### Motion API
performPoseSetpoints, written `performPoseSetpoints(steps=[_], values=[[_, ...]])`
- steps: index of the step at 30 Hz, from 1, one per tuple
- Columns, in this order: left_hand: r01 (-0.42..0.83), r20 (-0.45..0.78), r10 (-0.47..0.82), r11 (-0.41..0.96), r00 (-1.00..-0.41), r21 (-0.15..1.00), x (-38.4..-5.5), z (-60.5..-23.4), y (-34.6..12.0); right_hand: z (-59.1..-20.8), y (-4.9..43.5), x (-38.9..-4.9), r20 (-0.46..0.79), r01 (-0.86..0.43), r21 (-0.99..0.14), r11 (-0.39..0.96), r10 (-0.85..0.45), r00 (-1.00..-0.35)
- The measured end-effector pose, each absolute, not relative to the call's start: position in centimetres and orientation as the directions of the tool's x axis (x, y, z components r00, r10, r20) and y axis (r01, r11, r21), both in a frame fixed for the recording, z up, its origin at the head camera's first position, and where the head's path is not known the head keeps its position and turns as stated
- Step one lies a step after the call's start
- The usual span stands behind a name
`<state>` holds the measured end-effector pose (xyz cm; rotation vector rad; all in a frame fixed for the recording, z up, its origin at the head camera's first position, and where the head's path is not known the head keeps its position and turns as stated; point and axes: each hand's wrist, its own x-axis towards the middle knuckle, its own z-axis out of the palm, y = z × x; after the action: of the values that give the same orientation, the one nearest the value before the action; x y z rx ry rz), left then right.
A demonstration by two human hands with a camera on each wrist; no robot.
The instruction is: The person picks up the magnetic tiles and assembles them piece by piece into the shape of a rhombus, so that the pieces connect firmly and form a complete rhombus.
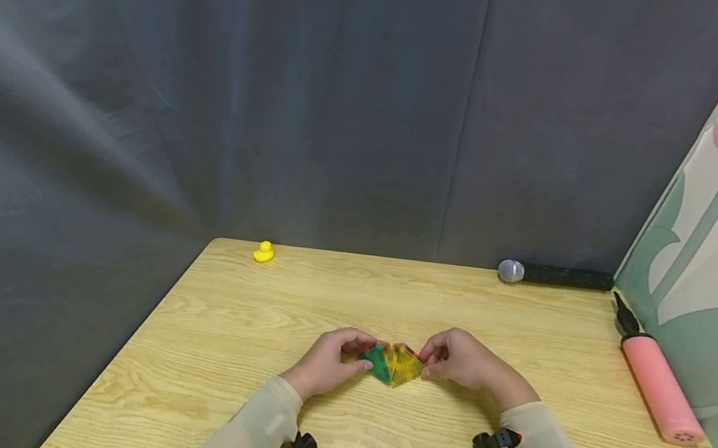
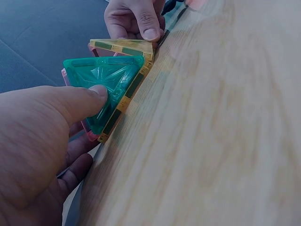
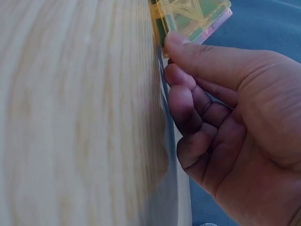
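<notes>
Translucent triangular magnetic tiles stand joined in a small structure at the middle of the table. My left hand (image 1: 326, 362) pinches its left side, the thumb flat on a green magnetic tile (image 2: 106, 74) and the fingers behind it. At the other end, my right hand (image 1: 468, 362) pinches the corner of a yellow magnetic tile (image 1: 407, 367) between thumb and index finger; its other fingers curl inward in the right wrist view. Yellow edges run along the tabletop beneath the green tile. Pinkish-red tile edges (image 2: 91, 135) show behind, mostly hidden by the front tiles.
A yellow rubber duck (image 1: 263, 252) sits at the table's back left. Along the back right edge lies a black microphone (image 1: 566, 277) with a silver head. A pink hand pump (image 1: 661, 389) rests by the right edge. Dark curtain hangs behind the wooden table (image 1: 199, 356).
</notes>
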<state>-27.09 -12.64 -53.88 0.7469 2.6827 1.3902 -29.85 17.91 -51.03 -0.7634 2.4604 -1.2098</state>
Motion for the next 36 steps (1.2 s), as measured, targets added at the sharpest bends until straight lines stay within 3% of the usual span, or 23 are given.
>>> performPoseSetpoints(steps=[36], values=[[0.415, 0.230, 0.403, 0.466, -0.886, 0.782, -27.32, -54.23, -12.11, -50.68, 17.95, -30.31, 0.007, -0.285, -0.858, 0.428, -0.544, -0.839]])
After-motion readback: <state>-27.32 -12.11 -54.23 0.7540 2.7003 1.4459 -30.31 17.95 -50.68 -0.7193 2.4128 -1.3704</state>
